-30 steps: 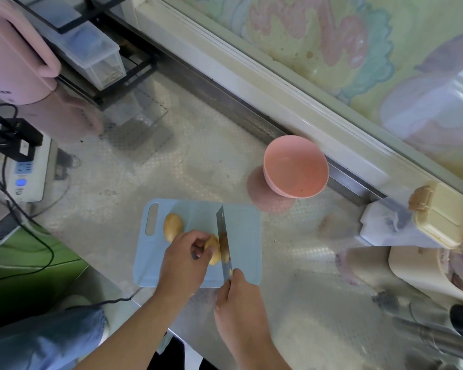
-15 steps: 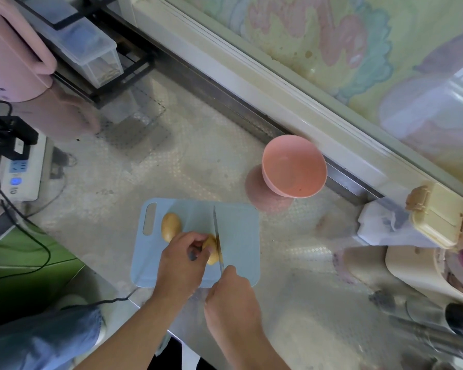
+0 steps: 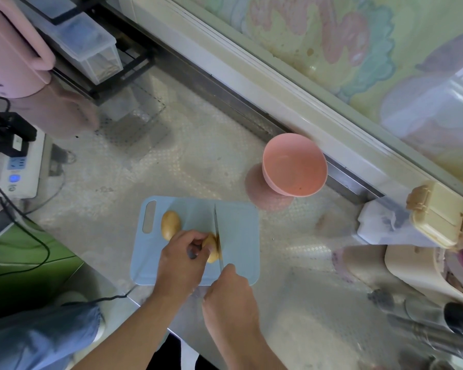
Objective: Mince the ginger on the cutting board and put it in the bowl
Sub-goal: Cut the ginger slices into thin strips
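A light blue cutting board (image 3: 238,231) lies on the counter. One ginger piece (image 3: 170,224) lies loose near the board's handle hole. My left hand (image 3: 183,259) grips a second ginger piece (image 3: 211,248) with curled fingers. My right hand (image 3: 229,297) holds a knife (image 3: 216,231) upright, its blade edge down against the right side of the held ginger. The knife handle is hidden inside my fist. A pink bowl (image 3: 294,166) stands empty beyond the board, to the right.
A pink kettle (image 3: 11,57) and a clear container (image 3: 88,49) on a black rack stand at the back left. A power strip (image 3: 19,166) with cables sits left. A cream lidded box (image 3: 439,212) and utensils crowd the right edge.
The knife blade turned from tilted to upright and shifted left, closing against the ginger under my left hand. My right hand slid left with it. The left hand stayed put.
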`<state>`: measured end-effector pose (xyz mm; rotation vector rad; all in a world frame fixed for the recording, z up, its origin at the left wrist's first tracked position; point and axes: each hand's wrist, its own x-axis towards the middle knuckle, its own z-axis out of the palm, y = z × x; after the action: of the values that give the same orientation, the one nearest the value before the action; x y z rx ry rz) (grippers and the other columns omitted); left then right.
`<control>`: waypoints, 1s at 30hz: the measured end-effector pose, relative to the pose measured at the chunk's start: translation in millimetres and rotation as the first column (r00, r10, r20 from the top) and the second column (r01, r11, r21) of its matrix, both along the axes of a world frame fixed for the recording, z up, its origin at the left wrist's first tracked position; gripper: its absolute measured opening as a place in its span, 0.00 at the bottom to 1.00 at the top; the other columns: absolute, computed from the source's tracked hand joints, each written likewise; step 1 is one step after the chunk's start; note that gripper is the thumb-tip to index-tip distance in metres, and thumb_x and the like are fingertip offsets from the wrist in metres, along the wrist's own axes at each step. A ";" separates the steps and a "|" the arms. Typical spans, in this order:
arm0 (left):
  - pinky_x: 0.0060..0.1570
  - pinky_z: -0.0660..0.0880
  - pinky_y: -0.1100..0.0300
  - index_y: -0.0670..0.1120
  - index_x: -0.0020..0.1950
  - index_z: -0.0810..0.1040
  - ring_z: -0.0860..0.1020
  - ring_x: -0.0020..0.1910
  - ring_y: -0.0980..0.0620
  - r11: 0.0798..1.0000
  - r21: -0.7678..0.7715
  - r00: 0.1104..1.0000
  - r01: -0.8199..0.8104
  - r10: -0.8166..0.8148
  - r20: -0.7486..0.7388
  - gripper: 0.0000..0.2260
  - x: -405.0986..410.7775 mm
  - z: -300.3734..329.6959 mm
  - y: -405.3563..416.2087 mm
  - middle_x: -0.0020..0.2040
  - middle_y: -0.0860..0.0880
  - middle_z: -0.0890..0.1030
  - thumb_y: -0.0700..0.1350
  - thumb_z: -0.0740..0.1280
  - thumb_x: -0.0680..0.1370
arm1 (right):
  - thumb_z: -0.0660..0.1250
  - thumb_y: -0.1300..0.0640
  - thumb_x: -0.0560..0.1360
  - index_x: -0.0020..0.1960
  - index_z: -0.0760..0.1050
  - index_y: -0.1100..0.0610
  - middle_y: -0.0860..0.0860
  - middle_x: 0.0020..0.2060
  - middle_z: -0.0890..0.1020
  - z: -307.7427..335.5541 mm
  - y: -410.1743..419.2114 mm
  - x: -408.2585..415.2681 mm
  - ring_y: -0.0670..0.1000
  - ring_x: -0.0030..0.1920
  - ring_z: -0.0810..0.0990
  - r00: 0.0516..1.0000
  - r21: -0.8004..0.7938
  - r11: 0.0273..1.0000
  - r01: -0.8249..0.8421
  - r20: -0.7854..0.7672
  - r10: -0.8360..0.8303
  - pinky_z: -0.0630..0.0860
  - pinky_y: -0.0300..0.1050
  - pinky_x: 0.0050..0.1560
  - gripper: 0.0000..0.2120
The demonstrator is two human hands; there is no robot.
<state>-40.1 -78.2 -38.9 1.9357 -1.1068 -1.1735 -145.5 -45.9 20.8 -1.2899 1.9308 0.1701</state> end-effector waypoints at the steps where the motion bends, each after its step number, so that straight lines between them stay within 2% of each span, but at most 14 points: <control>1: 0.47 0.77 0.65 0.57 0.46 0.83 0.81 0.44 0.58 1.000 0.000 1.000 -0.002 0.002 -0.003 0.07 -0.1 0.1 0.1 0.47 0.58 0.82 0.43 0.76 0.76 | 0.64 0.50 0.78 0.50 0.67 0.52 0.48 0.45 0.81 -0.1 -0.5 -0.4 0.51 0.43 0.83 1.000 0.000 1.000 -0.006 0.001 0.006 0.73 0.42 0.37 0.08; 5: 0.48 0.78 0.63 0.57 0.47 0.83 0.81 0.45 0.58 1.000 0.009 1.000 -0.002 0.002 -0.002 0.07 -0.7 1.3 0.0 0.47 0.58 0.82 0.44 0.76 0.76 | 0.59 0.59 0.78 0.49 0.64 0.53 0.47 0.40 0.73 1.9 -5.2 -2.9 0.51 0.41 0.77 0.999 -0.010 0.999 -0.040 0.004 0.040 0.73 0.42 0.39 0.03; 7: 0.48 0.77 0.63 0.57 0.47 0.84 0.81 0.45 0.58 1.000 0.012 1.000 -0.006 0.006 -0.009 0.08 -0.8 1.6 -0.1 0.47 0.58 0.82 0.43 0.76 0.76 | 0.58 0.60 0.78 0.49 0.64 0.53 0.47 0.39 0.71 1.9 -6.4 -3.5 0.52 0.43 0.78 0.999 -0.008 0.999 -0.044 0.001 0.044 0.75 0.43 0.41 0.03; 9: 0.46 0.75 0.69 0.57 0.47 0.83 0.81 0.45 0.59 1.000 0.011 1.000 -0.004 0.004 -0.009 0.08 -0.5 2.1 0.5 0.47 0.59 0.82 0.43 0.76 0.76 | 0.58 0.59 0.78 0.50 0.64 0.53 0.48 0.41 0.73 -1.4 -5.3 -3.9 0.53 0.46 0.81 1.000 -0.001 1.000 -0.023 0.012 0.023 0.77 0.46 0.43 0.03; 12: 0.43 0.72 0.76 0.56 0.48 0.84 0.80 0.46 0.61 1.000 0.004 1.000 0.009 -0.009 -0.005 0.07 0.2 3.3 0.4 0.47 0.59 0.82 0.43 0.76 0.76 | 0.56 0.62 0.77 0.50 0.64 0.52 0.49 0.41 0.76 -12.1 -1.8 -4.9 0.52 0.40 0.77 1.000 -0.025 0.999 -0.024 0.016 0.025 0.77 0.47 0.42 0.05; 15: 0.44 0.72 0.77 0.55 0.48 0.84 0.80 0.47 0.62 1.000 -0.010 1.000 0.013 -0.013 0.002 0.07 -0.3 4.1 0.8 0.47 0.59 0.82 0.43 0.76 0.76 | 0.55 0.64 0.77 0.50 0.65 0.53 0.48 0.37 0.75 -20.0 -0.3 -6.1 0.51 0.36 0.74 1.000 -0.050 0.998 -0.026 0.014 0.027 0.74 0.46 0.37 0.07; 17: 0.44 0.71 0.77 0.54 0.49 0.84 0.80 0.47 0.62 1.000 -0.023 1.000 0.010 -0.009 0.012 0.07 -1.9 4.8 1.3 0.47 0.59 0.82 0.42 0.76 0.76 | 0.55 0.63 0.77 0.53 0.67 0.54 0.46 0.37 0.72 -23.0 1.2 -6.2 0.49 0.35 0.73 0.999 -0.062 0.997 -0.054 0.003 0.055 0.73 0.44 0.38 0.08; 20: 0.44 0.71 0.77 0.54 0.49 0.84 0.79 0.47 0.61 1.000 -0.030 1.000 -0.008 0.008 0.000 0.08 -3.3 7.2 2.7 0.48 0.58 0.82 0.41 0.76 0.76 | 0.54 0.61 0.79 0.54 0.67 0.53 0.50 0.40 0.78 -21.7 5.6 -5.0 0.52 0.38 0.77 1.000 -0.081 0.997 -0.017 0.012 0.018 0.72 0.45 0.38 0.06; 22: 0.44 0.71 0.77 0.55 0.48 0.83 0.79 0.47 0.61 0.999 -0.032 1.000 -0.014 0.013 -0.006 0.08 -3.9 8.2 4.0 0.48 0.58 0.82 0.41 0.76 0.77 | 0.54 0.60 0.78 0.52 0.65 0.53 0.52 0.42 0.81 -18.1 9.1 -4.6 0.53 0.38 0.76 1.000 -0.082 0.997 -0.001 0.028 0.003 0.69 0.45 0.36 0.05; 25: 0.43 0.71 0.77 0.56 0.48 0.83 0.79 0.47 0.61 0.999 -0.028 1.000 -0.019 0.019 0.004 0.08 -5.3 9.3 5.0 0.49 0.59 0.81 0.43 0.75 0.77 | 0.56 0.61 0.78 0.50 0.63 0.52 0.51 0.40 0.80 -15.7 11.6 -5.6 0.53 0.36 0.74 0.999 -0.087 0.996 -0.013 0.028 0.016 0.68 0.44 0.34 0.05; 30: 0.43 0.71 0.76 0.57 0.50 0.81 0.79 0.47 0.60 1.000 -0.020 1.000 -0.003 0.004 0.021 0.07 -8.4 5.2 7.3 0.50 0.58 0.79 0.44 0.73 0.79 | 0.55 0.61 0.77 0.50 0.64 0.53 0.51 0.41 0.80 -14.4 8.4 -6.0 0.53 0.37 0.77 0.999 -0.077 0.997 -0.010 0.035 0.013 0.69 0.44 0.33 0.04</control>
<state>-48.5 -70.9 -33.6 1.9386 -1.1212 -1.1386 -151.5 -37.6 6.4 -1.3463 1.9167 0.0788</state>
